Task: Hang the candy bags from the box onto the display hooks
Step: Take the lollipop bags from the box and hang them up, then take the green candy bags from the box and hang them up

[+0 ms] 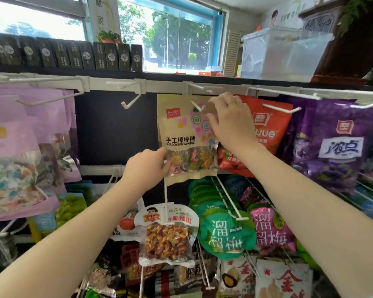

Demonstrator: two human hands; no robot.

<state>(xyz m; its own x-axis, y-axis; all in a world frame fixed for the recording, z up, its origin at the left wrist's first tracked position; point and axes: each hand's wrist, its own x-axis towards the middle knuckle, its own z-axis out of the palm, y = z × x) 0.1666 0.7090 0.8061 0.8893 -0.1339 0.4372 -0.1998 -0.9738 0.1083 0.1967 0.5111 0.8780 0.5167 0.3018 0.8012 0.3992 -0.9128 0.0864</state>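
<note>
A brown paper lollipop candy bag [177, 130] with a clear lower window hangs upright in front of the dark back panel. My right hand [228, 119] pinches its top right part, close to the tip of a white display hook [197, 107] that pokes out in front of the bag's top. My left hand [148, 168] grips the bag's lower left corner. An empty white hook [131, 102] sticks out to the left of the bag. The box is not in view.
A red bag [269, 130] and a purple bag [336, 145] hang to the right, pale purple bags [19, 147] to the left. Lower hooks carry green bags [226, 233], pink bags and a chili snack pack [166, 239]. Dark boxes [63, 53] line the top shelf.
</note>
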